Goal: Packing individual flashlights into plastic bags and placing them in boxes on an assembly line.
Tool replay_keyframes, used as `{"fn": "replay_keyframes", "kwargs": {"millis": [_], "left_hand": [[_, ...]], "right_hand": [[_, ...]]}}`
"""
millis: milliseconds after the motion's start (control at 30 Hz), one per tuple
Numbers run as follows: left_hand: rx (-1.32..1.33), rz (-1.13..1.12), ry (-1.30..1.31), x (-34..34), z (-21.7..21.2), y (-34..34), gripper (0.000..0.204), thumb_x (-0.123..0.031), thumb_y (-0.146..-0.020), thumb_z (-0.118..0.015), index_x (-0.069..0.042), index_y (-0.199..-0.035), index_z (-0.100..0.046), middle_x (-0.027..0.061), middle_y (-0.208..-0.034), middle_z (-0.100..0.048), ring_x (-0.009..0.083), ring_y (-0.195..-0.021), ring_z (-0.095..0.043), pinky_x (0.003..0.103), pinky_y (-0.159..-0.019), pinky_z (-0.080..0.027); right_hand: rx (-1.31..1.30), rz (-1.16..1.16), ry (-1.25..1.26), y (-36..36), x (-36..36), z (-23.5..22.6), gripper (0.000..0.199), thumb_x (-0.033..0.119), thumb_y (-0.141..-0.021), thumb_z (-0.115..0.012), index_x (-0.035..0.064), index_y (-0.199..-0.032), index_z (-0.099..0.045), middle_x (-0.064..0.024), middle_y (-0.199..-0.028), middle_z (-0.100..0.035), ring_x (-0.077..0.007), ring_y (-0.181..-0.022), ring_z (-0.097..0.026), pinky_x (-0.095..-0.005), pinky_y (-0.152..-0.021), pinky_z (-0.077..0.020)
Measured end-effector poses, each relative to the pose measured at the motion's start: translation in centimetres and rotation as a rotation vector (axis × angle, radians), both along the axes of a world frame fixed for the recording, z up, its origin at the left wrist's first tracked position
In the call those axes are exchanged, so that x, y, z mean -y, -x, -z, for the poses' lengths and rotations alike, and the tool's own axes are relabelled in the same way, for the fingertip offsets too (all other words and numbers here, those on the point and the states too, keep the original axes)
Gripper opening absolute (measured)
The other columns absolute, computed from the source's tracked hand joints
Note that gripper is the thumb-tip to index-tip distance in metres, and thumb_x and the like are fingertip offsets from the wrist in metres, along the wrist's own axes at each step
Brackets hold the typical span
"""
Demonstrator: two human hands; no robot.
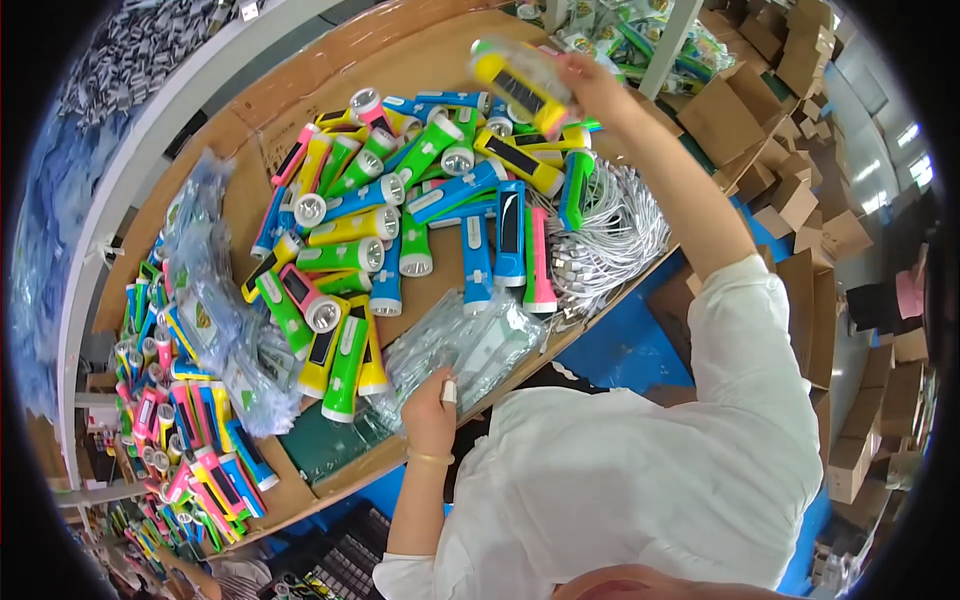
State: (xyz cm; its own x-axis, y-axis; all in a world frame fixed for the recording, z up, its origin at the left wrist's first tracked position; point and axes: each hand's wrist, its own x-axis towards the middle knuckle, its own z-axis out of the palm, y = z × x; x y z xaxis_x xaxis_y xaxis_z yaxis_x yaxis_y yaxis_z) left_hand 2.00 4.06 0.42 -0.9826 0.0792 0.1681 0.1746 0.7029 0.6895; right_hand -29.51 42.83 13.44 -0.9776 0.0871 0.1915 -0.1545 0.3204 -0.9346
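Observation:
My right hand (590, 75) is stretched out over the far side of the cardboard-covered table (420, 60). It holds a yellow flashlight in a clear plastic bag (515, 88). My left hand (430, 405) is at the near table edge, with its fingers curled on the near corner of a stack of clear plastic bags (470, 350). One finger has a white wrap on it. Between my hands lies a pile of flashlights (400, 220) in yellow, green, blue and pink. A bundle of white cables (610, 240) lies to the right of the pile.
Bagged flashlights (190, 430) are heaped along the left end of the table. More clear bags (215, 300) lie beside them, and a dark green mat (325, 445) is near the edge. Cardboard boxes (790, 200) are stacked on the right, with a white shelf post (665, 45) behind.

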Motion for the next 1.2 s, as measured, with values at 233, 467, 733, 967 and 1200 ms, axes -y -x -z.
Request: {"fn": "replay_keyframes", "kwargs": {"millis": [233, 467, 733, 967, 1200], "left_hand": [[-0.340, 0.013, 0.232, -0.7, -0.3, 2.4, 0.023, 0.000, -0.077, -0.070, -0.007, -0.099, -0.069, 0.0124, -0.097, -0.070, 0.0323, -0.090, -0.065, 0.045, -0.085, -0.048], [-0.214, 0.098, 0.232, -0.2, 1.7, 2.5, 0.023, -0.001, -0.076, -0.071, -0.008, -0.097, -0.069, 0.0121, -0.089, -0.069, 0.0323, -0.085, -0.065, 0.043, -0.081, -0.049], [0.009, -0.054, -0.023, 0.2, 0.0, 2.1, 0.014, -0.005, -0.082, -0.070, -0.006, -0.095, -0.072, 0.0161, -0.088, -0.072, 0.0361, -0.081, -0.068, 0.043, -0.073, -0.053], [0.122, -0.122, -0.198, 2.4, 0.1, 1.1, 0.022, 0.002, -0.080, -0.065, -0.004, -0.099, -0.072, 0.0160, -0.091, -0.073, 0.0321, -0.079, -0.069, 0.037, -0.073, -0.054], [0.131, -0.178, -0.441, 2.9, -1.7, 0.4, 0.019, 0.003, -0.085, -0.067, -0.001, -0.102, -0.071, 0.0067, -0.085, -0.072, 0.0111, -0.069, -0.059, 0.027, -0.068, -0.051]], "right_hand": [[-0.323, 0.270, 0.172, 12.9, -12.2, -8.3, 0.051, 0.017, -0.103, -0.056, 0.0139, -0.148, -0.034, -0.0176, -0.123, -0.059, -0.0264, -0.085, -0.065, -0.0387, -0.070, -0.0564], [-0.155, -0.440, -0.260, -7.9, 9.5, 2.1, 0.038, 0.020, -0.091, -0.069, 0.0083, -0.126, -0.062, -0.0064, -0.107, -0.070, -0.0189, -0.084, -0.068, -0.0328, -0.074, -0.0553], [-0.457, -0.921, -0.619, -20.0, 20.3, 12.0, 0.021, 0.027, -0.080, -0.074, 0.0117, -0.093, -0.067, -0.0053, -0.090, -0.063, -0.0272, -0.092, -0.064, -0.0419, -0.080, -0.0503], [-0.279, -0.929, -0.551, -19.0, 18.3, 11.2, 0.006, 0.015, -0.085, -0.070, 0.0104, -0.089, -0.067, -0.0076, -0.090, -0.064, -0.0311, -0.088, -0.064, -0.0422, -0.075, -0.0514], [-0.317, -0.881, -0.461, -20.4, 20.5, 10.5, 0.018, 0.009, -0.084, -0.072, 0.0113, -0.101, -0.069, -0.0068, -0.097, -0.067, -0.0315, -0.096, -0.064, -0.0415, -0.081, -0.0518]]}}
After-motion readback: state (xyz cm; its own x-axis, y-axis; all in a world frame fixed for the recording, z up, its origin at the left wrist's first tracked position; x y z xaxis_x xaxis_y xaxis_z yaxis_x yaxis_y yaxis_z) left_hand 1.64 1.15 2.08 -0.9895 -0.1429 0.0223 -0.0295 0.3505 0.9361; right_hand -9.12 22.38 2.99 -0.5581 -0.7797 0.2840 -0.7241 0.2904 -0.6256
